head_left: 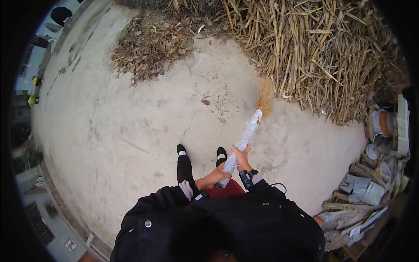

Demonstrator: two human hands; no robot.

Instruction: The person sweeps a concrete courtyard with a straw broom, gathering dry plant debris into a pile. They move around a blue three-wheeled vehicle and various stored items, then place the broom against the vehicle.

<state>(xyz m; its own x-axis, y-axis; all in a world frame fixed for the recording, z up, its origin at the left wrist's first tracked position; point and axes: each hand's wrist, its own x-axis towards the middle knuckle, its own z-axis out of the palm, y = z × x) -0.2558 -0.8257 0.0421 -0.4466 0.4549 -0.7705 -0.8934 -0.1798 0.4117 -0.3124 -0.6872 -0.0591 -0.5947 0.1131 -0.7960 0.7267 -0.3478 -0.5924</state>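
A broom point(245, 136) slants away from my body, its thick handle wrapped in whitish plastic and bound near the far end. Its tan bristles point(266, 98) point forward and right, over the concrete beside the stalk pile; whether they touch the ground I cannot tell. My left hand point(214, 176) is wrapped round the near end of the handle. Farther up, my right hand point(242, 158) grips it from the right side, thumb and fingers around it.
Dry stalks point(314, 56) are heaped at the far right. A pile of dead leaves point(150, 46) lies at the far left of centre. On the concrete is a small brown leaf point(205, 101). Boards, plastic and a clear container point(374, 193) clutter the right edge.
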